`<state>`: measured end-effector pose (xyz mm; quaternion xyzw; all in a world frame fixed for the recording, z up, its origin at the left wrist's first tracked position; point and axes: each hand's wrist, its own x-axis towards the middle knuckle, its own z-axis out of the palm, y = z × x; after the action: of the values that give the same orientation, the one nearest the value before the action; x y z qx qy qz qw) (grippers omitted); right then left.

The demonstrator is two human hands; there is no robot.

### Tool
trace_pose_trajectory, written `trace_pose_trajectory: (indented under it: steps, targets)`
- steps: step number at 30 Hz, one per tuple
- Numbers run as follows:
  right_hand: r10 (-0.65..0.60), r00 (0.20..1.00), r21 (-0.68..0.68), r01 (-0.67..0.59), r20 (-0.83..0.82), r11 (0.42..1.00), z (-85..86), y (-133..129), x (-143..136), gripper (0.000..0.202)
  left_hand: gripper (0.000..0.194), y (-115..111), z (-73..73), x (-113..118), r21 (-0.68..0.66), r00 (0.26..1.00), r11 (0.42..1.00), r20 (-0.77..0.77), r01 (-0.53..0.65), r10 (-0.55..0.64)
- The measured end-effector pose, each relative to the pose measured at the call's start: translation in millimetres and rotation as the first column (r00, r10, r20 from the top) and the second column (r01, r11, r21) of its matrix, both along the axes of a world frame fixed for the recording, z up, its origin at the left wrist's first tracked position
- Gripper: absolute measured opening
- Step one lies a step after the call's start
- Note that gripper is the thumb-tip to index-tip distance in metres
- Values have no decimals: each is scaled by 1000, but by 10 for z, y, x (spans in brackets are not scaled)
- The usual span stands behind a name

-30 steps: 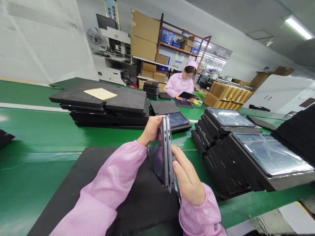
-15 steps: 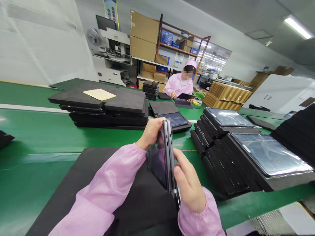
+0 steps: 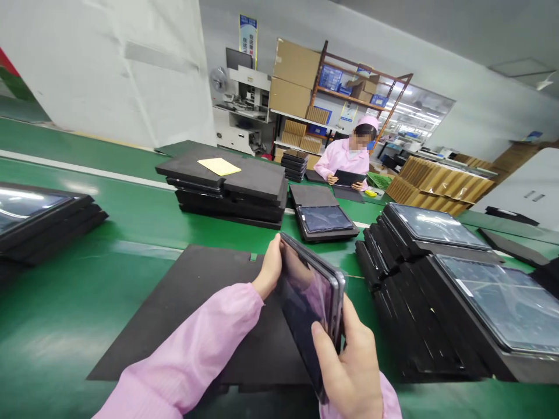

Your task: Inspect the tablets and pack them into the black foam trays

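Head view: tablet [image 3: 311,305] being held tilted above a black mat [image 3: 192,302], screen side angling up and left, film glinting on the glass. Left hand [image 3: 269,269] gripping the far upper edge, fingers closed round it. Right hand [image 3: 351,364] clamping the near lower corner, thumb lying on the screen face. Both pink sleeves reaching in from below. Mat lying flat on the green bench [image 3: 87,273]. Just right of the hands, leaning rows of black trays [image 3: 406,308] carrying film-covered screens. Beyond the tablet, one tray [image 3: 325,221] sitting alone with a screen in it. Further back, stacked foam sheets [image 3: 231,189] bearing a yellow paper [image 3: 219,166]. Across the bench, a person in pink [image 3: 347,160] handling another dark panel.
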<state>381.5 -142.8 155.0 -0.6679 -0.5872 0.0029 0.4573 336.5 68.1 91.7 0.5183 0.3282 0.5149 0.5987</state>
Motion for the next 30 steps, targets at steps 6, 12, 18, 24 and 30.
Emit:
trace_pose_trajectory:
  steps: [6, 12, 18, 24, 30]
  targets:
    - [15, 1000, -169, -17, -16, 986, -105, -51, -229, 72, 34, 334, 517, -62, 113, 998, 992, 43, -49, 44]
    - [151, 989, -567, -129, -9, 813, 12, 267, -231, 70, 21, 539, 646, -128, 200, 997, 978, 64, -56, 44]
    - [217, 969, -717, -235, -119, 656, 95, 386, -51, 66, 13, 495, 578, -116, 286, 1000, 958, -2, 10, -9]
    - [276, 951, -735, -286, -139, 615, 181, 344, 61, 67, 13, 455, 607, -126, 338, 999, 940, -30, 42, -34]
    - [377, 905, -620, -413, -197, 667, 184, 326, 199, 39, 13, 405, 613, -135, 355, 998, 934, -43, 48, -35]
